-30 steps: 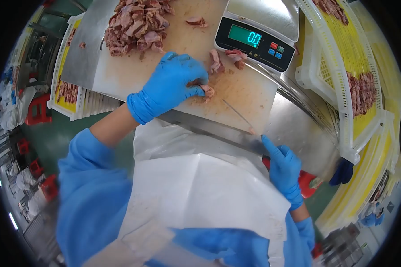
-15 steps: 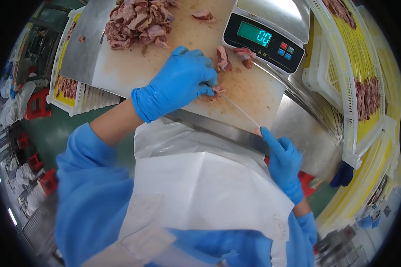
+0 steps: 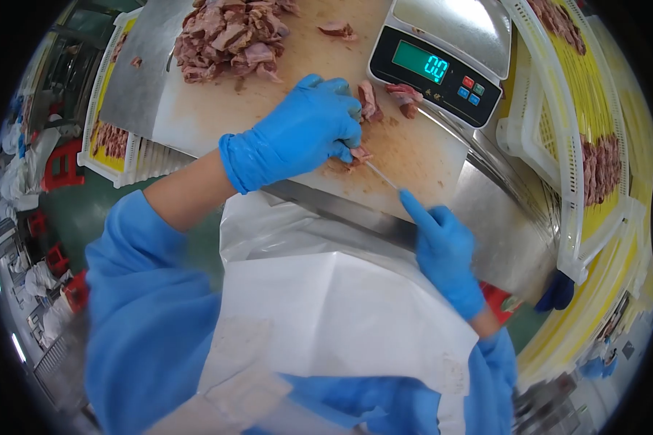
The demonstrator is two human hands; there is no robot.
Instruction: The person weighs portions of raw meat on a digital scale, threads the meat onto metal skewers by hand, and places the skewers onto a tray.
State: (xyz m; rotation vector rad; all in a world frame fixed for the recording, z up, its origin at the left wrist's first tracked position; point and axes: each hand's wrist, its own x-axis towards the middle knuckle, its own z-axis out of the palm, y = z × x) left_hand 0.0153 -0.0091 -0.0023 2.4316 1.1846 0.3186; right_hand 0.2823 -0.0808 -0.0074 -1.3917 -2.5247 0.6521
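My left hand, in a blue glove, is closed in a pinch on a small piece of raw meat just above the white cutting board. A thin pale skewer runs from that meat down to my right hand, also blue-gloved. The right index finger is stretched along it and the other fingers are curled; the skewer's far end is hidden by the hand. Beyond my left fingers lie a loose meat strip and another meat piece beside the scale.
A large pile of meat chunks is at the back left, with a lone piece to its right. The digital scale reads 0.0. Yellow-lined white trays with rows of skewered meat stand at the right; another tray is at the left.
My right hand has moved up and left along the skewer toward my left hand, so less of the skewer shows between them. My left hand keeps its pinch on the meat.
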